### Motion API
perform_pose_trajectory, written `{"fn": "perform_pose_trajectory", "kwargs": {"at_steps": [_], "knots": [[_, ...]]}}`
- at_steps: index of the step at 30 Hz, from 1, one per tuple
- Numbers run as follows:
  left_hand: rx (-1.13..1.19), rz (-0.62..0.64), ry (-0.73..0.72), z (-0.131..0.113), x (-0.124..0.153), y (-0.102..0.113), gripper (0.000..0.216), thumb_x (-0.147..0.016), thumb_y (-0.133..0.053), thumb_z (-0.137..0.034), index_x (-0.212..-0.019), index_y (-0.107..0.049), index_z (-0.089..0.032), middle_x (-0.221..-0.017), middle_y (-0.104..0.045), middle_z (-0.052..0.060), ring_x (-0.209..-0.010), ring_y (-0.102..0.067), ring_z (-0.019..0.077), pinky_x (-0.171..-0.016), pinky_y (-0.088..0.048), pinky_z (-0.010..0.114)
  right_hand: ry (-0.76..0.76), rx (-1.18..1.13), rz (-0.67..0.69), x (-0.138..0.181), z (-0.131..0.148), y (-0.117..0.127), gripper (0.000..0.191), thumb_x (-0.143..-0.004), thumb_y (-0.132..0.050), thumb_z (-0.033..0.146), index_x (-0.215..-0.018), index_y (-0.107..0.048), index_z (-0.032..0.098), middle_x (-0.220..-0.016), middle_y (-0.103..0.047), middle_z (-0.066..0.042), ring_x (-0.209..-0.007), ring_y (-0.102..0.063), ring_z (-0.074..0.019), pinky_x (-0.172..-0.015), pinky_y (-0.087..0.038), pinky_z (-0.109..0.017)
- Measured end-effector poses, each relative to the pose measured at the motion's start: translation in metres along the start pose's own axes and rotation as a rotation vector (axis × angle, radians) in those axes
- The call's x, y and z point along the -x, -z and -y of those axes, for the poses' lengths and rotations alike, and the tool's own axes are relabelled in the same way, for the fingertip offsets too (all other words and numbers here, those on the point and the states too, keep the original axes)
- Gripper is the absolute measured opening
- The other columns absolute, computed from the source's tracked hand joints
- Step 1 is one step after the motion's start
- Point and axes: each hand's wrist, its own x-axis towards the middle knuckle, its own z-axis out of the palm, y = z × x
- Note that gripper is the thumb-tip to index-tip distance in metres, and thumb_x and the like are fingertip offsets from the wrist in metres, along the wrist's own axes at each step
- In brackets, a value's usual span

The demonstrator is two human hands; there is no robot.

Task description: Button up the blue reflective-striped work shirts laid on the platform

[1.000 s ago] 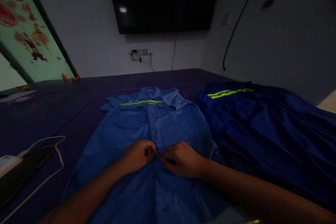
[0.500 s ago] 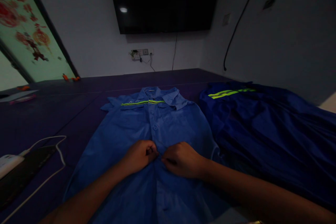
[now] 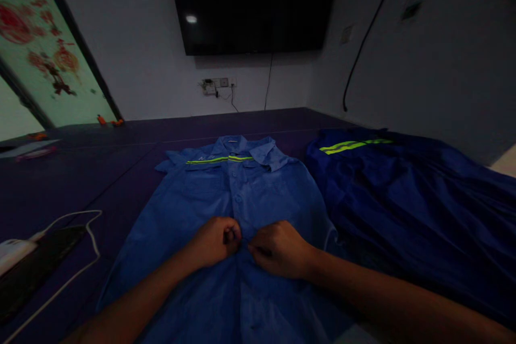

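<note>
A light blue work shirt [image 3: 209,193] with a yellow reflective stripe lies flat, collar away from me, on a dark purple surface [image 3: 100,166]. My left hand [image 3: 215,239] and my right hand [image 3: 278,250] sit together on the shirt's front placket, just below its middle. Both hands are closed in a pinch on the placket fabric, fingertips almost touching. Whether a button is between the fingers is too dark to tell.
A pile of darker blue garments [image 3: 411,199] with a yellow stripe lies to the right of the shirt. At the left edge lie a black phone [image 3: 36,263] with a white cable and a white charger [image 3: 10,252]. A dark screen [image 3: 253,2] hangs on the far wall.
Both hands stay pinched at the same spot on the placket; only the camera view has shifted slightly.
</note>
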Motion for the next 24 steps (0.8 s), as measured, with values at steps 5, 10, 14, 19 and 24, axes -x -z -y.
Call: {"fn": "perform_pose_trajectory", "kwargs": {"at_steps": [5,10,14,19,24], "knots": [[0.042,0.004,0.002,0.002,-0.001,0.000,0.010,-0.063,-0.053,-0.014,-0.071,-0.060,-0.013,-0.056,-0.054,-0.003,-0.052,-0.047,0.0084,-0.048,-0.032,0.018,0.003,-0.015,-0.018,0.001,0.000,-0.001,0.020,-0.077,-0.047,0.017,-0.062,-0.059,0.015,-0.063,-0.063,-0.001,-0.054,-0.054,-0.0086,-0.049,-0.027,-0.021],[0.090,0.002,0.022,0.006,-0.003,-0.001,0.010,-0.062,-0.053,-0.013,-0.070,-0.059,-0.013,-0.056,-0.053,-0.004,-0.052,-0.046,0.0080,-0.048,-0.031,0.018,0.013,-0.042,0.000,0.000,0.000,0.000,0.019,-0.077,-0.047,0.016,-0.062,-0.059,0.016,-0.063,-0.063,-0.001,-0.056,-0.055,-0.0087,-0.050,-0.027,-0.021],[0.141,0.005,0.032,0.008,-0.004,-0.002,0.009,-0.062,-0.055,-0.015,-0.069,-0.058,-0.013,-0.055,-0.051,-0.004,-0.051,-0.045,0.0076,-0.048,-0.031,0.018,0.006,-0.080,0.012,0.000,0.000,0.000,0.018,-0.076,-0.047,0.015,-0.063,-0.059,0.016,-0.065,-0.064,-0.001,-0.057,-0.055,-0.0091,-0.051,-0.028,-0.021],[0.159,0.017,0.019,0.011,-0.004,-0.002,0.008,-0.064,-0.057,-0.017,-0.071,-0.058,-0.013,-0.055,-0.051,-0.004,-0.050,-0.045,0.0078,-0.047,-0.031,0.018,-0.011,-0.089,0.037,-0.001,-0.001,0.002,0.018,-0.077,-0.046,0.015,-0.066,-0.060,0.017,-0.067,-0.065,-0.001,-0.060,-0.056,-0.0097,-0.053,-0.029,-0.021],[0.151,0.023,0.003,0.012,-0.005,-0.001,0.009,-0.064,-0.057,-0.016,-0.072,-0.059,-0.013,-0.056,-0.051,-0.004,-0.051,-0.045,0.0076,-0.048,-0.031,0.018,-0.033,-0.084,0.059,-0.002,-0.003,0.004,0.019,-0.081,-0.044,0.018,-0.074,-0.062,0.017,-0.073,-0.066,-0.002,-0.064,-0.059,-0.0110,-0.055,-0.031,-0.021]]}}
